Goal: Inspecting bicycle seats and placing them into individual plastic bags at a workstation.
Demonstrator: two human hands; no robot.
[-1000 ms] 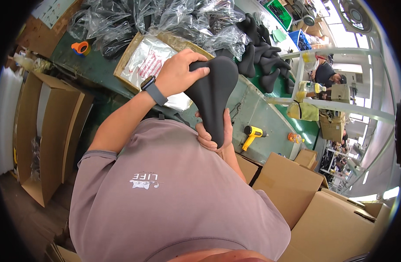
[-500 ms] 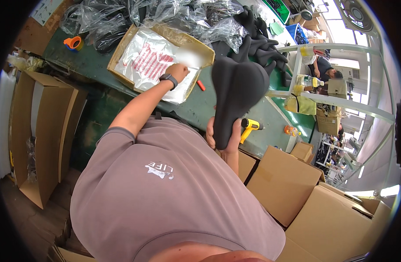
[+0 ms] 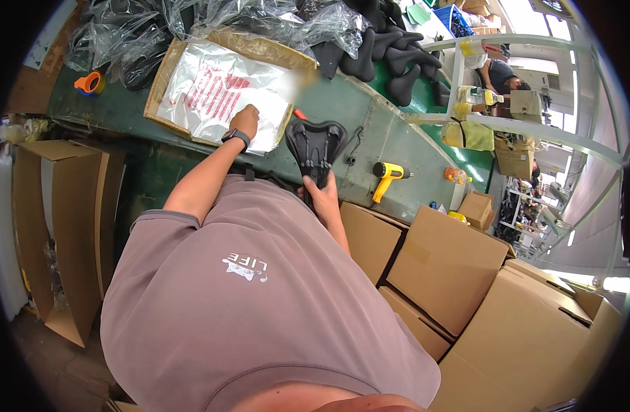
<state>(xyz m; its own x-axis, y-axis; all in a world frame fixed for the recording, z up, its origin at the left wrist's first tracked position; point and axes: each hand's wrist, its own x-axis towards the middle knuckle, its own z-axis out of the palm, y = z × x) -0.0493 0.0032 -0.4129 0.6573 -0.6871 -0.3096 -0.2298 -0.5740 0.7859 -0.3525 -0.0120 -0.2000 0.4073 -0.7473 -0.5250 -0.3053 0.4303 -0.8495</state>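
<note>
My right hand (image 3: pixel 323 197) grips a black bicycle saddle (image 3: pixel 317 142) by its narrow nose. The saddle's underside, with its rails, faces up toward me. My left hand (image 3: pixel 245 121), with a dark watch on the wrist, rests on a stack of clear plastic bags (image 3: pixel 208 89) with red print. Its fingers are curled down, and their tips are hidden, so what they pinch does not show. The bags lie in a shallow open cardboard box (image 3: pixel 165 81) on the green workbench (image 3: pixel 122 113). A small red object (image 3: pixel 300 115) sits beside the box, close to the saddle's wide end.
Bagged saddles (image 3: pixel 133 44) and bare black saddles (image 3: pixel 401 58) lie along the bench's back. A yellow heat gun (image 3: pixel 387 178) and an orange tape dispenser (image 3: pixel 89 83) rest on it. Large cartons (image 3: pixel 445 271) stand at right, an open carton (image 3: pixel 67 226) at left. Another person (image 3: pixel 501 74) works far right.
The saddle has turned from its padded top to its underside and moved lower and left with my right hand. My left hand has shifted slightly across the bags. The whole view has shifted a little.
</note>
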